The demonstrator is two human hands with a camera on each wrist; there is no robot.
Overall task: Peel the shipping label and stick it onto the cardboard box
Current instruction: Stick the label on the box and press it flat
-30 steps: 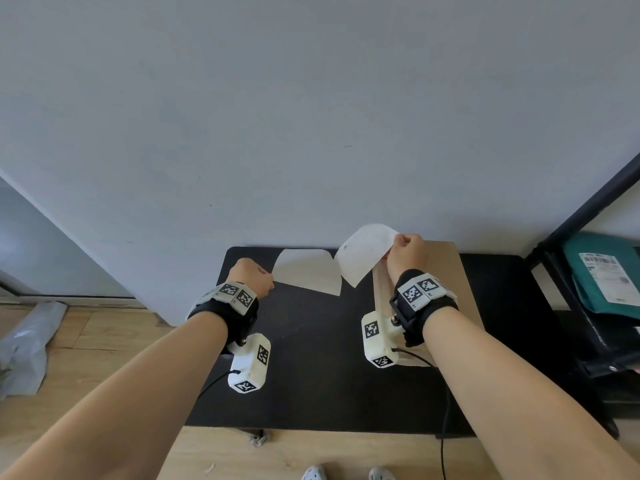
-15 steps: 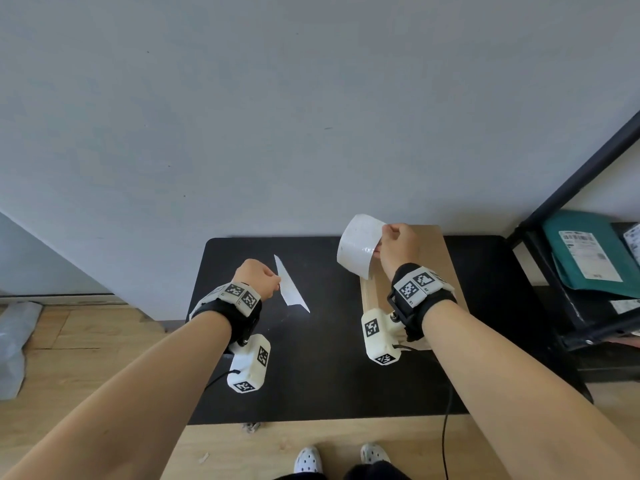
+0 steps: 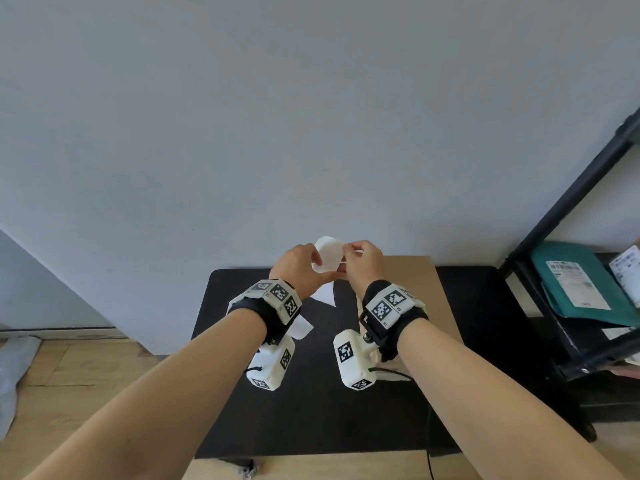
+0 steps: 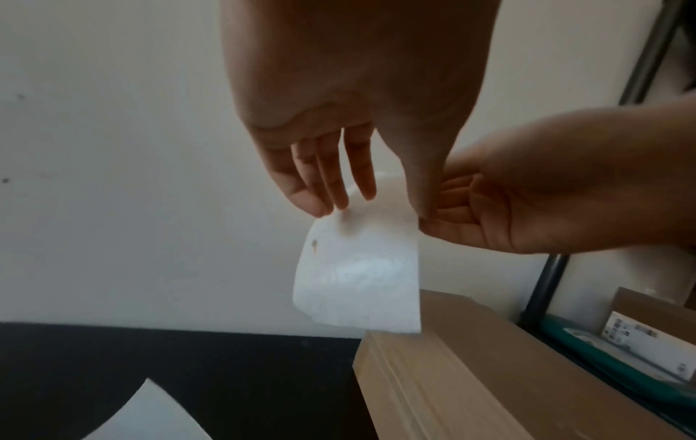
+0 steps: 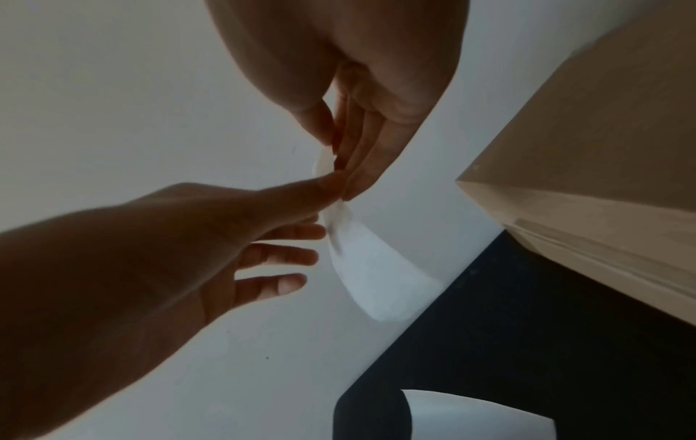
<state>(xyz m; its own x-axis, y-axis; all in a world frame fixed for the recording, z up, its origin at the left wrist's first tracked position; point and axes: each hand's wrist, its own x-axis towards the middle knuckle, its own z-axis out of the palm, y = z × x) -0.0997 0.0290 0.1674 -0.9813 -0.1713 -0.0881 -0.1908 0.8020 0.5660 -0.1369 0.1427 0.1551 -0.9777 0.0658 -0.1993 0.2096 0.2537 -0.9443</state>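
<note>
**Label peeled and held in both hands above the box's far left corner**

Right hand: thumb and fingertips pinched on the top edge of the curled white paper shipping label. Left hand: thumb meets the right hand's pinch at the same edge; the other fingers run nearly straight down the label's face, tips touching the paper. Whether the left thumb truly grips the label, cannot tell.

Label hangs in the air, bowed like a half-tube, touching nothing but the hands. Flat brown cardboard box lies on the right part of the black tabletop, just below and to the right of the label. A loose white sheet, probably the peeled backing, lies on the table to the left, near the left wrist.

Step, as I judge it: peel finished, label being taken two-handed to flatten it before sticking. Next move calls for spreading the hands to opposite edges, keeping the sticky side off the fingers, lowering one edge onto the box top first, then smoothing across. Risk: the curl folds onto itself.

Views: head view shows box extent and backing, but the hands hide most of the label. Left wrist view shows the label's full hanging face over the box corner. Right wrist view shows the curl edge-on and the pinch point.
</note>
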